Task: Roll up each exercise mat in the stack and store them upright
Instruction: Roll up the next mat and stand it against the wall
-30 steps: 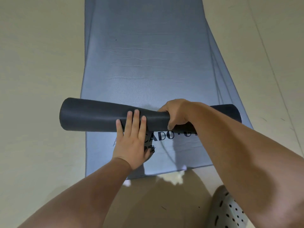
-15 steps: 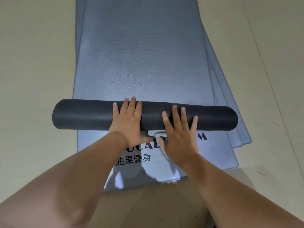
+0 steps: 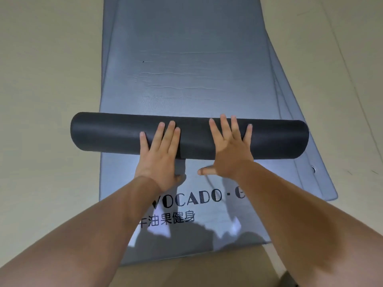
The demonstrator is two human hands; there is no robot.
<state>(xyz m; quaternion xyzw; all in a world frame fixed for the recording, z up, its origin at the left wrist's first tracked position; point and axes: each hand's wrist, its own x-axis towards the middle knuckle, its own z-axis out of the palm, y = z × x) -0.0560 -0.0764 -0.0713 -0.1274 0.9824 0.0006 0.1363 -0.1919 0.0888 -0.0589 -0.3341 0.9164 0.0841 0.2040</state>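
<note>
Head view: rolling of the top mat looks underway, judging by the dark roll (image 3: 189, 136) lying crosswise on the grey stack of mats (image 3: 186, 59). Left hand (image 3: 160, 154) and right hand (image 3: 229, 150) both press flat on the roll's near side, fingers spread, gripping nothing. Next move likely calls for even forward pushing to keep its ends flush. Matte, rubbery cylinder; beyond the roll, the flat sheet shows faint wrinkles; nearer than it, printed lettering (image 3: 199, 198).

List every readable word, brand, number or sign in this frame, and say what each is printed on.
"VOCADO · G": on the grey mat, cut off at both ends by the forearms.
"油果健身": on the same mat, the line below; an earlier character is partly hidden.
Dark roll: no print visible.
</note>
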